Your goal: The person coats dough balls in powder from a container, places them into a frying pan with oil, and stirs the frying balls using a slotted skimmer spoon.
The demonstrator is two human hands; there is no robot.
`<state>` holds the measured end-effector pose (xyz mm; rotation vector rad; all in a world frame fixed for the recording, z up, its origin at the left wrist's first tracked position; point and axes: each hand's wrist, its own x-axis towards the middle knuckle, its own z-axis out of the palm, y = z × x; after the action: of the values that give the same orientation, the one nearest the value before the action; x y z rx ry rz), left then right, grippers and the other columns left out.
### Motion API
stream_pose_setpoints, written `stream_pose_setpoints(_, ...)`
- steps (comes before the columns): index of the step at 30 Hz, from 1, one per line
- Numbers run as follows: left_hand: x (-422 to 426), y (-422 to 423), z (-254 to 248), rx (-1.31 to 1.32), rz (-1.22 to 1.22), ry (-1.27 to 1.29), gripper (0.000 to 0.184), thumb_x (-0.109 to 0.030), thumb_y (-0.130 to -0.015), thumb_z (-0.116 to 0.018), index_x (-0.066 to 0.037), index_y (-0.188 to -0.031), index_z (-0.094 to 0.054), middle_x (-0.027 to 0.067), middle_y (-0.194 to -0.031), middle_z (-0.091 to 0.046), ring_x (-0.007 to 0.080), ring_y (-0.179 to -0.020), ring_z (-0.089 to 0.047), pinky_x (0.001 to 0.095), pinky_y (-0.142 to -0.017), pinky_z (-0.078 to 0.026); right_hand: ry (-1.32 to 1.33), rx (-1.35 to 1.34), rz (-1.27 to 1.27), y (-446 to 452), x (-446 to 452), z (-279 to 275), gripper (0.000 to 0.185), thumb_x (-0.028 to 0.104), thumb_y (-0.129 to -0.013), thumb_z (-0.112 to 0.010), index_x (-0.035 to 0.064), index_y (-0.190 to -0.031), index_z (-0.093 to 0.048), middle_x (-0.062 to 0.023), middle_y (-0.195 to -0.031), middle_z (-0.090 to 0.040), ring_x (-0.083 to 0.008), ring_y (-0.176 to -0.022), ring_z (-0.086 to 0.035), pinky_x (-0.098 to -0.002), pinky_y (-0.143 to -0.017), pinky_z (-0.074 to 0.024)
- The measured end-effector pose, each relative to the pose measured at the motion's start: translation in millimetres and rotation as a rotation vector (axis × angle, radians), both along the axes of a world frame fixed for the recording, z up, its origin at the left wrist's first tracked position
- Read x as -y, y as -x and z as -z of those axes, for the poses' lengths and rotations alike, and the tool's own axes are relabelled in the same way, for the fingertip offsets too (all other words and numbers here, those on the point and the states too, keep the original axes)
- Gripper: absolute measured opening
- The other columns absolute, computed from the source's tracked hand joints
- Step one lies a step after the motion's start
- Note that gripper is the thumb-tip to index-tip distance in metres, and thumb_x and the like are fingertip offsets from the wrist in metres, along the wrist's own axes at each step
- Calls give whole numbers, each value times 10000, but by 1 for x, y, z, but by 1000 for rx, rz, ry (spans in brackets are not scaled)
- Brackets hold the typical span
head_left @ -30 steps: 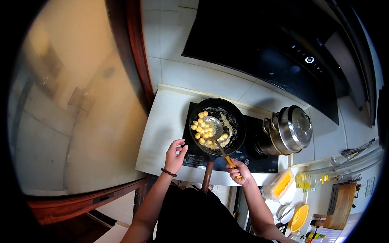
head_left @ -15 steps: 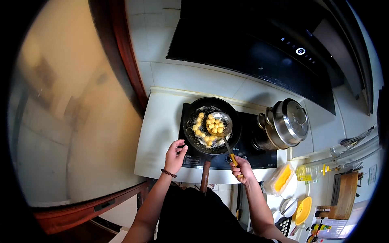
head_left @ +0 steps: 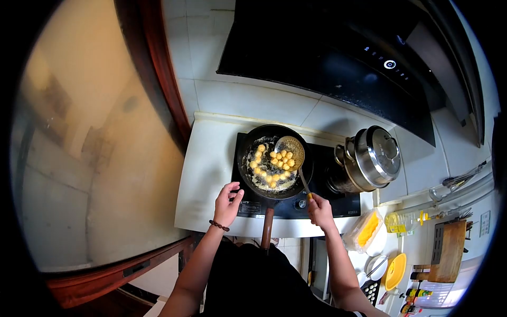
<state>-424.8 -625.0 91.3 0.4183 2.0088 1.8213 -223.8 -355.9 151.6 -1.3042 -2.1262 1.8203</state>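
Note:
A black frying wok sits on the hob with bubbling oil in it. Round golden balls lie in an arc along its left and lower side, with a cluster more at the centre. My right hand is closed round the yellow-tipped handle of a metal skimmer. Tilted, the skimmer's perforated bowl stands at the wok's right side, beside the central cluster. I cannot tell whether some balls still rest on its edge. My left hand, with a beaded bracelet, hovers left of the wok, fingers apart and holding nothing.
The wok's brown handle points towards my body. A lidded steel steamer pot stands on the right burner. Farther right are an oil bottle, a bagged yellow item and a yellow basin. The range hood hangs above.
My right hand has turned the skimmer, and its bowl has tipped and shifted up and right. The cluster of balls that was in the bowl now lies beside it. My left hand is nearly still.

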Motion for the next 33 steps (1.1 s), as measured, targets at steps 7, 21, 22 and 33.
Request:
stream_pose_setpoints(7,4,-1,5,15,-7,11,399,-266,-1003,-698,-89,-1347,-603,75,-1248,-662,145,-980,-659,287,-690,-595,-660,59,-103,1,-13,-16,351,115,-1006,-598,-49,-1315,-628,-328,-1006,-689,-416,-961,-731,-415,-838,-564)
stream_pose_setpoints(21,4,-3,3,29,-3,7,388,-257,-999,-704,-93,-1338,-608,66,-1226,-665,136,-983,-661,285,-688,-589,-756,186,-520,-37,5,-136,374,99,-977,-660,25,-1344,-656,-264,-1067,-726,-353,-892,-743,-401,-827,-571)
stream_pose_setpoints(22,3,-3,3,29,-2,7,388,-257,-999,-704,-93,-1338,-608,66,-1226,-665,136,-983,-661,285,-688,-589,-750,232,-552,-38,5,-139,371,101,-974,-662,32,-1338,-663,-259,-1065,-728,-374,-907,-732,-413,-831,-571)
stream_pose_setpoints(33,9,-5,5,13,-2,14,383,-239,-994,-708,-94,-1335,-612,60,-1219,-669,142,-977,-654,288,-689,-589,-796,268,-582,-43,10,-160,316,100,-966,-666,53,-1275,-714,-226,-1035,-740,-385,-900,-724,-424,-797,-579)
